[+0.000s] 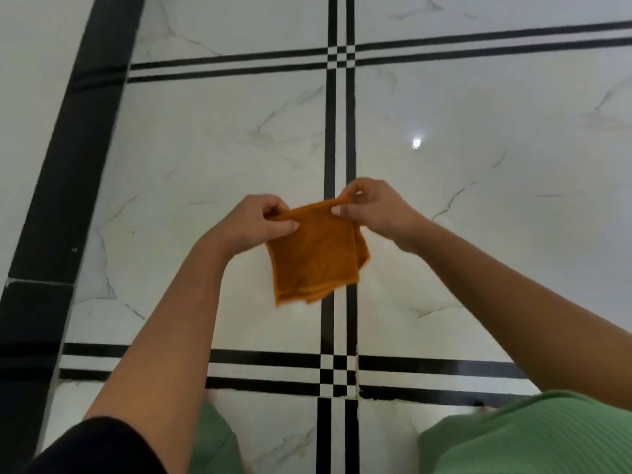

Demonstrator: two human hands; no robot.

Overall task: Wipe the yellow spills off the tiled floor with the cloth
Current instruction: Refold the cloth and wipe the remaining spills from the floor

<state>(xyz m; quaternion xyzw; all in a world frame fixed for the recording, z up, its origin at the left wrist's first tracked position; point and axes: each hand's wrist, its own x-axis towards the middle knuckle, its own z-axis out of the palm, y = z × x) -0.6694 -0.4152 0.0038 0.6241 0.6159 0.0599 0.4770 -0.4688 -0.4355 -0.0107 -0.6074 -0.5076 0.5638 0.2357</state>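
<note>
An orange cloth [316, 256], folded into a rough square, hangs in the air above the tiled floor [212, 159]. My left hand [253, 222] pinches its upper left corner. My right hand [371, 208] pinches the upper right edge between thumb and fingers. The cloth's lower edge dangles free above the double black line in the tiles. No yellow spill shows on the visible white marble tiles.
Black double stripes [338, 131] cross the white tiles in a grid. A wide black border strip [78, 148] runs along the left. My knees in green fabric [533, 436] fill the lower corners. A bright light reflection [416, 143] sits on the tile to the right.
</note>
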